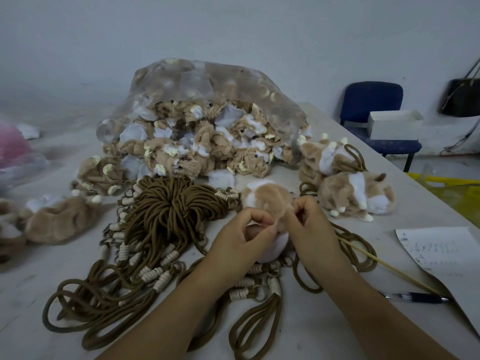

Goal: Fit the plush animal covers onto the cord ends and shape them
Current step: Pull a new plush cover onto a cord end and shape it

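A tan-and-white plush animal cover (pixel 267 197) is held over the table centre between both hands. My left hand (pixel 242 239) pinches its near edge with curled fingers. My right hand (pixel 309 224) pinches the same edge from the right side. A pale rounded part (pixel 270 249) shows below the hands. A big bundle of brown cords (pixel 166 211) with cream wound ends lies left of the hands. Two finished plush animals (pixel 355 194) with cords sit at the right.
A clear plastic bag (pixel 207 105) spilling unfitted plush covers fills the back of the table. More covers (pixel 59 222) lie at the left. A thin wooden stick (pixel 389 268), a pen (pixel 415 298) and a paper sheet (pixel 441 253) lie right. A blue chair (pixel 374 105) stands behind.
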Demonstrator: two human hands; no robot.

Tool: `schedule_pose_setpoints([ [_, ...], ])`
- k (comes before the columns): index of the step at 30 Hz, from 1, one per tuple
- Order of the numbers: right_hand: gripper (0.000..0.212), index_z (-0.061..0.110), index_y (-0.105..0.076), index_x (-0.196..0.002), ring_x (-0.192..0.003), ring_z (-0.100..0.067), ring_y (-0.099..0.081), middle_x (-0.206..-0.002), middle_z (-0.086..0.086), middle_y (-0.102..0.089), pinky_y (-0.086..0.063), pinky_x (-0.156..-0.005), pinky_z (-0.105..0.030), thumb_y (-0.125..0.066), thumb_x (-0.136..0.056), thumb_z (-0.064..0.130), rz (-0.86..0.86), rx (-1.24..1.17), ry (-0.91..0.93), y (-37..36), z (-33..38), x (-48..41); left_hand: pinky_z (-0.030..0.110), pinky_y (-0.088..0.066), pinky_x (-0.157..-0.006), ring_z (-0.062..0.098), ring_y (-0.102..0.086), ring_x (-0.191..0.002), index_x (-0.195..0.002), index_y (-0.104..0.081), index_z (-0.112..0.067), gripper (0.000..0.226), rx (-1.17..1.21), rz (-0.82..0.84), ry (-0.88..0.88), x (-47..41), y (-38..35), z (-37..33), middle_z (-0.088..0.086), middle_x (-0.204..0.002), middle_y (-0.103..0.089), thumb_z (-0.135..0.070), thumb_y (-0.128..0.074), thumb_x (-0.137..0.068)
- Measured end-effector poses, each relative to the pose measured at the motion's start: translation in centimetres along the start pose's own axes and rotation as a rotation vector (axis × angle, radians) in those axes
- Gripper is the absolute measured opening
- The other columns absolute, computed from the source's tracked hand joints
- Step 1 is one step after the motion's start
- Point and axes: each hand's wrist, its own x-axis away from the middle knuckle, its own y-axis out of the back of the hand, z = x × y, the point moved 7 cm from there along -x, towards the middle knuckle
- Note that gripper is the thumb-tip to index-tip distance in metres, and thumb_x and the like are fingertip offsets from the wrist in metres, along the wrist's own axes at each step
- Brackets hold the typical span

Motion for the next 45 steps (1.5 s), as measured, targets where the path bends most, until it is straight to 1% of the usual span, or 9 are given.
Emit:
schedule_pose_setpoints([
  [5, 0.022, 0.007, -0.058, -0.088, -0.059, -0.011, -0.058, -0.068, -0.003, -0.065, -0.049, -0.054, -0.025, -0.058, -0.089, 0.029, 0.157, -0.233, -0.182, -0.9, -1.0, 0.3, 0.012, -0.045, -0.065, -0.003, -0.058, -0.074, -0.091, -0.057, -0.039, 0.017, -0.135, -0.044, -0.098, -0.1, 0.6, -0.6, -0.021, -0.082, -0.061, -0.032, -0.072, -0.084],
  [9, 0.011, 0.011, -0.057, -0.088, -0.061, -0.011, -0.057, -0.07, -0.004, -0.062, -0.049, -0.057, -0.023, -0.058, -0.092, 0.021, 0.309, -0.392, -0.204, -1.8, -0.6, 0.8, 0.009, -0.039, -0.055, -0.007, -0.049, -0.061, -0.083, -0.056, -0.03, 0.014, -0.18, -0.123, -0.111, 0.0, 1.7, -0.5, -0.024, -0.068, -0.056, -0.034, -0.069, -0.089],
  [14, 0.009, 0.02, -0.058, -0.094, -0.077, -0.006, -0.056, -0.082, 0.007, -0.06, -0.049, -0.069, -0.019, -0.065, -0.089, 0.017, 0.406, -0.189, -0.03, -2.3, 0.3, 1.2, 0.021, -0.045, -0.057, 0.004, -0.053, -0.063, -0.08, -0.056, -0.023, 0.016, -0.084, -0.288, 0.009, -0.4, 3.0, 0.2, -0.012, -0.068, -0.058, -0.031, -0.067, -0.088],
  [18, 0.011, 0.031, -0.058, -0.086, -0.07, 0.0, -0.051, -0.076, 0.017, -0.057, -0.046, -0.064, -0.016, -0.067, -0.088, 0.025, 0.335, -0.057, 0.079, -2.1, 0.8, 1.0, 0.015, -0.043, -0.052, 0.002, -0.051, -0.056, -0.082, -0.06, -0.015, 0.017, 0.06, -0.239, 0.069, -0.4, 2.7, 0.5, -0.012, -0.061, -0.058, -0.029, -0.065, -0.09],
  [22, 0.016, 0.035, -0.056, -0.082, -0.072, -0.013, -0.054, -0.077, 0.001, -0.059, -0.048, -0.065, -0.035, -0.065, -0.088, 0.023, 0.299, -0.079, 0.11, -1.8, 0.8, 0.8, 0.014, -0.044, -0.054, 0.001, -0.053, -0.06, -0.088, -0.06, -0.008, 0.026, 0.144, -0.152, 0.022, -0.3, 2.0, 0.0, -0.01, -0.063, -0.06, -0.033, -0.065, -0.086],
  [26, 0.024, 0.039, -0.054, -0.082, -0.071, -0.012, -0.056, -0.075, 0.006, -0.061, -0.048, -0.064, -0.032, -0.063, -0.09, 0.018, 0.262, -0.103, 0.107, -1.7, 0.9, 0.7, 0.016, -0.047, -0.059, 0.004, -0.057, -0.068, -0.09, -0.061, -0.005, 0.025, 0.167, -0.114, 0.004, -0.2, 1.6, -0.2, -0.007, -0.071, -0.063, -0.03, -0.065, -0.087],
  [30, 0.008, 0.026, -0.055, -0.097, -0.085, -0.044, -0.059, -0.09, -0.024, -0.064, -0.049, -0.078, -0.058, -0.062, -0.091, 0.024, 0.347, -0.148, 0.053, -1.7, 0.8, 0.7, 0.017, -0.049, -0.062, 0.004, -0.06, -0.07, -0.091, -0.062, -0.008, 0.027, 0.206, -0.098, -0.009, -0.1, 1.8, -0.4, -0.007, -0.074, -0.065, -0.033, -0.065, -0.082],
  [38, 0.013, 0.019, -0.054, -0.079, -0.065, -0.009, -0.049, -0.07, 0.001, -0.054, -0.043, -0.057, -0.022, -0.063, -0.087, 0.025, 0.21, -0.152, 0.022, -1.2, 0.4, 0.5, 0.022, -0.049, -0.066, 0.005, -0.061, -0.075, -0.093, -0.059, -0.021, 0.009, 0.076, 0.011, 0.007, -0.1, 1.0, 0.2, -0.009, -0.078, -0.066, -0.019, -0.067, -0.091],
  [45, 0.012, 0.014, -0.059, -0.086, -0.073, -0.01, -0.06, -0.077, -0.002, -0.064, -0.051, -0.065, -0.021, -0.063, -0.09, 0.024, 0.282, -0.262, -0.03, -1.8, 0.5, 0.8, 0.012, -0.041, -0.053, -0.003, -0.051, -0.06, -0.082, -0.057, -0.03, 0.012, -0.141, -0.144, -0.063, 0.0, 1.7, 0.0, -0.016, -0.068, -0.059, -0.035, -0.063, -0.091],
])
